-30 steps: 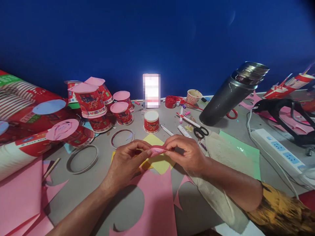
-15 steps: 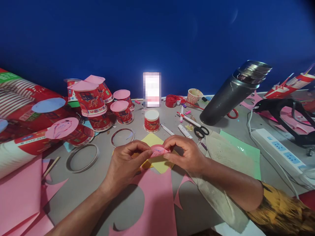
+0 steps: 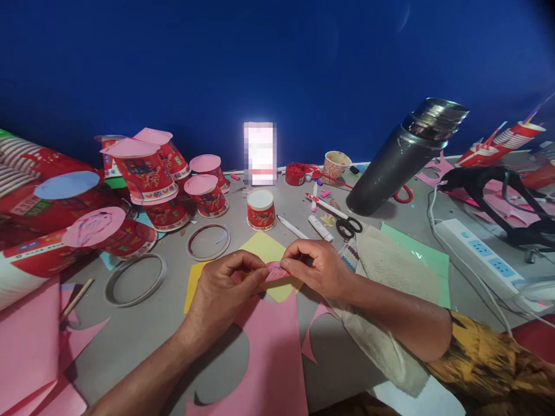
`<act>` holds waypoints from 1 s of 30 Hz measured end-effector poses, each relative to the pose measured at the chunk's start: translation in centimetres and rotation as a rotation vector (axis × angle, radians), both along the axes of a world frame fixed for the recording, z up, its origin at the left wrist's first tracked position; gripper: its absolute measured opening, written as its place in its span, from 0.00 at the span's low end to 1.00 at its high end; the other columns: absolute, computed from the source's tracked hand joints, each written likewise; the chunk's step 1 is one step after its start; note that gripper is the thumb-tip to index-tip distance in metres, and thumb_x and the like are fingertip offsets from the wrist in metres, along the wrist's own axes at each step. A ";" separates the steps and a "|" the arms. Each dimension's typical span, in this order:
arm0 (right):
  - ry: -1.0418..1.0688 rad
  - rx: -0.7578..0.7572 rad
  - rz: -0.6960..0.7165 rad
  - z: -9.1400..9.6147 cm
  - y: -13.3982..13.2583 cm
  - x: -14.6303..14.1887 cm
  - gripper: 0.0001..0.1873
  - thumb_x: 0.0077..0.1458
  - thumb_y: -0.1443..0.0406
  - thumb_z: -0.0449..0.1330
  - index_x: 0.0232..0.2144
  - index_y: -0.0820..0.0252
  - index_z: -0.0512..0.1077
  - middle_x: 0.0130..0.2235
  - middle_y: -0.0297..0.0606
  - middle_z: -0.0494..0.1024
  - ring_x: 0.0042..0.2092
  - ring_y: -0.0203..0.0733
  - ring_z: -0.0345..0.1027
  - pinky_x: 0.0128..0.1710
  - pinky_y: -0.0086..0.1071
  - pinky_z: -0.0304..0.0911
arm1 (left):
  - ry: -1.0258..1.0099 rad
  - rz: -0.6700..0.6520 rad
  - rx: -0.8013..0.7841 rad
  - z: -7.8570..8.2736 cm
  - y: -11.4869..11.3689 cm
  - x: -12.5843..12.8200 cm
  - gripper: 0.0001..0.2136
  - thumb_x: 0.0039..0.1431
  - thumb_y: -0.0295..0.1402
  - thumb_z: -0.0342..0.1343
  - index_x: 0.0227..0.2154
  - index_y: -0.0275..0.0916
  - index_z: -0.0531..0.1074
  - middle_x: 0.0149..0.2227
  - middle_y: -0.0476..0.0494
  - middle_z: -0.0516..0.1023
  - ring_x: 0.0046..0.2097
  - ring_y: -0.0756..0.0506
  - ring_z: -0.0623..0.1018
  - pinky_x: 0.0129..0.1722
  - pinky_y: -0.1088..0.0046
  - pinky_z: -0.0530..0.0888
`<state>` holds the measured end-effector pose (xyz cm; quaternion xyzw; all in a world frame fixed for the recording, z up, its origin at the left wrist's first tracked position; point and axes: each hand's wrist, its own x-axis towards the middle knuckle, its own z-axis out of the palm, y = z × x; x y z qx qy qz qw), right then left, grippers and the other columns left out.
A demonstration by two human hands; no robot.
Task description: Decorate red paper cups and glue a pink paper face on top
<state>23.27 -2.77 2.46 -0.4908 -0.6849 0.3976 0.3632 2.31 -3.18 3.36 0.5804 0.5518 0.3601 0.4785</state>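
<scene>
Head view: pink cutout [image 3: 275, 270] lengthwise left-right

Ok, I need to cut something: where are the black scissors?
In the head view, the black scissors lie right of centre, between the white marker and the dark flask.

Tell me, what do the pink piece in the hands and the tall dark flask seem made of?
Pink piece: thin matte paper, it seems; it curls between the left hand and right hand. Flask: probably metal, dark dull body, shiny steel-looking cap.
</scene>
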 end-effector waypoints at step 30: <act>0.083 -0.314 0.125 0.4 0.3 0.2 0.17 0.49 0.55 0.71 0.32 0.60 0.74 0.27 0.27 0.70 0.29 0.33 0.58 0.27 0.28 0.53 | -0.018 0.054 -0.143 0.5 0.1 0.1 0.10 0.50 0.42 0.62 0.23 0.40 0.75 0.21 0.53 0.72 0.24 0.51 0.69 0.23 0.77 0.66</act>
